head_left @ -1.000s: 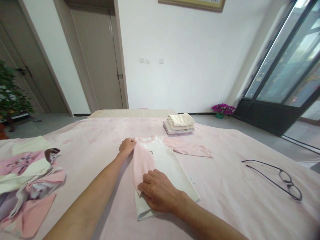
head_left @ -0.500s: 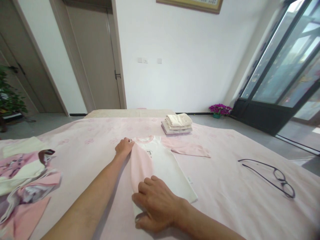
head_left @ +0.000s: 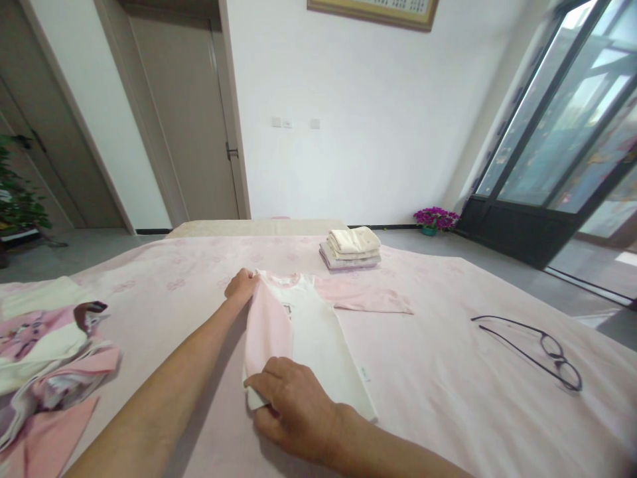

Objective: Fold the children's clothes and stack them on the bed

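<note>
Left hand [head_left: 241, 285]: I see it pinching shirt [head_left: 321, 348] at shoulder.
Right hand [head_left: 294, 413]: half-curled at lower corner; grip, I can't tell.

This looks like a room in a home, with a plain interior door [head_left: 182, 119], white walls [head_left: 348, 159] bearing switch plates [head_left: 277, 122] and a gilt-framed picture [head_left: 373, 10], a leafy plant [head_left: 22, 199] at the left and potted purple flowers [head_left: 436, 218] on the floor near a glazed door [head_left: 547, 146]. Domestic, too, is the pink flowered cloth [head_left: 428, 378]: a small pink-and-white shirt [head_left: 318, 332] lies at its middle, folded clothes [head_left: 353, 247] near its far edge, loose garments [head_left: 44, 352] at its left edge and eyeglasses [head_left: 558, 359] toward its right.
</note>
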`<act>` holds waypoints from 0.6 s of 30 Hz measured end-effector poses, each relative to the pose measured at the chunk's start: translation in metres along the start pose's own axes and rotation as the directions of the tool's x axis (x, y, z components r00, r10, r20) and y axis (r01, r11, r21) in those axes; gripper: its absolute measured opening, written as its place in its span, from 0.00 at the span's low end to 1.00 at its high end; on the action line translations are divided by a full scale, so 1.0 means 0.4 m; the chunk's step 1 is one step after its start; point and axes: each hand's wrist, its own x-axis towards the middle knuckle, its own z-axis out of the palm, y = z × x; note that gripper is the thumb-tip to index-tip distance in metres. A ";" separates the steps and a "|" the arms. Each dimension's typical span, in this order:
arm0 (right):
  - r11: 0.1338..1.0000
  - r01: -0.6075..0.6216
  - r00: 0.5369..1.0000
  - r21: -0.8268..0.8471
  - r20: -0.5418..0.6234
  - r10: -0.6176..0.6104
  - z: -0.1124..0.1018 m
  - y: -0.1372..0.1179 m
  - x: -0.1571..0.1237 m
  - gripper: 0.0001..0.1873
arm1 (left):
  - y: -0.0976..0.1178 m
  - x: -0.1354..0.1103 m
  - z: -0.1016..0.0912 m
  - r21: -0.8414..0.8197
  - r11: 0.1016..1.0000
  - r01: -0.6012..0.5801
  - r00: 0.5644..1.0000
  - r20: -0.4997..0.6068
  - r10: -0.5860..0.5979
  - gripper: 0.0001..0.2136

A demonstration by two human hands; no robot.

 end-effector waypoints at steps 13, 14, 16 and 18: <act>1.000 0.021 0.996 -0.008 -0.081 -0.022 0.010 0.008 -0.003 0.29 | -0.059 -0.180 -0.014 0.190 0.887 -0.420 0.899 -0.046 0.436 0.22; 1.000 0.022 0.999 -0.018 -0.038 -0.022 0.009 0.013 -0.007 0.31 | -0.063 -0.200 -0.008 0.203 0.853 -0.481 0.869 -0.021 0.495 0.23; 1.000 0.018 0.999 -0.016 0.051 -0.017 0.011 0.020 -0.019 0.32 | -0.077 -0.232 0.008 0.220 0.798 -0.561 0.823 0.047 0.566 0.26; 1.000 0.006 0.995 0.002 0.096 -0.006 0.013 0.018 -0.034 0.32 | -0.094 -0.252 0.025 0.229 0.783 -0.579 0.813 0.093 0.574 0.28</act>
